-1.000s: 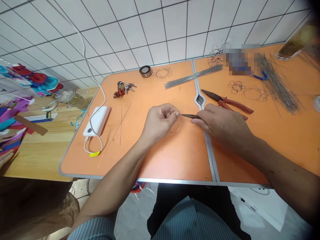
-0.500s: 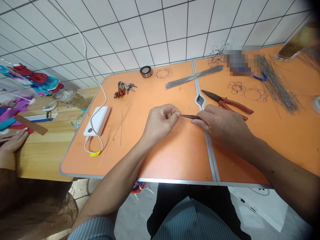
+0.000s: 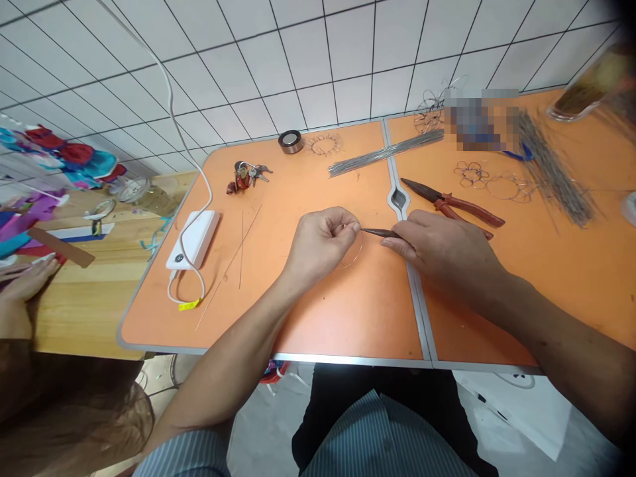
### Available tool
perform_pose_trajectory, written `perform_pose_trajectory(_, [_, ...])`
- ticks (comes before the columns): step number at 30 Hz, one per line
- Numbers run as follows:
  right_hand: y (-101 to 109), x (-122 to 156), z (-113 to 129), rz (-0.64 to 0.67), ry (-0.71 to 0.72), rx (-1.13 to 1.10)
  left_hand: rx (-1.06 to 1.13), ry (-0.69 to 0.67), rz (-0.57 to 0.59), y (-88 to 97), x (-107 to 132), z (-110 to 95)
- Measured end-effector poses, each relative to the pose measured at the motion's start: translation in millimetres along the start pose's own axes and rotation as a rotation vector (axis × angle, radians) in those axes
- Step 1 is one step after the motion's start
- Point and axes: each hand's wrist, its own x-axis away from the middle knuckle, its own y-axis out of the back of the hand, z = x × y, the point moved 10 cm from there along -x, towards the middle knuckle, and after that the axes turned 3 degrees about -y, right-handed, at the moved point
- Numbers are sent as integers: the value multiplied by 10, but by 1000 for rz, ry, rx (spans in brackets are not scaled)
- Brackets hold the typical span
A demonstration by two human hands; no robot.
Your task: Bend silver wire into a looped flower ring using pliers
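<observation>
A thin wire (image 3: 356, 257), bent into a loop, is pinched between the thumb and fingers of my left hand (image 3: 325, 240). My right hand (image 3: 442, 248) is closed around a slim, dark pointed tool, which looks like tweezers (image 3: 380, 232); its handle end is hidden in my palm. The tool's tip meets the wire right at my left fingertips. Just beyond my right hand lie pliers (image 3: 447, 202) with red handles and dark jaws. Two straight wires (image 3: 242, 255) rest on the orange table (image 3: 318, 324) to the left of my left hand.
A white power bank (image 3: 193, 242) with a cable, a bunch of keys (image 3: 251, 175) and a roll of tape (image 3: 291, 141) stand left and back. Wire bundles (image 3: 387, 154) and bent wire shapes (image 3: 472, 174) lie at the back right. Another person's hand (image 3: 30, 281) is at far left.
</observation>
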Motion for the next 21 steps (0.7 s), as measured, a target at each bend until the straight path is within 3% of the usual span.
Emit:
perform_pose_trajectory(6, [36,8,-36,-40,-20,1,172,-12,-41,96,-23,-5])
perform_pose_trajectory(10, [100,1,-48,-82,-22,-19,486,156,-72,134,-78,180])
perform_pose_trajectory(12, [112,-1,-55,-96,-20,-34,616,271,-42,45,-70,288])
perform_pose_trajectory(15, [103,0,-71,-97,-15,-56,735,406,123,-218,2,362])
perform_pose_trajectory(18, [89,2,-73,-91,-14,-62,762,443,269,-405,81,363])
perform_pose_trajectory(21, [76,8,-59,-93,-14,-57,739,416,248,-399,79,386])
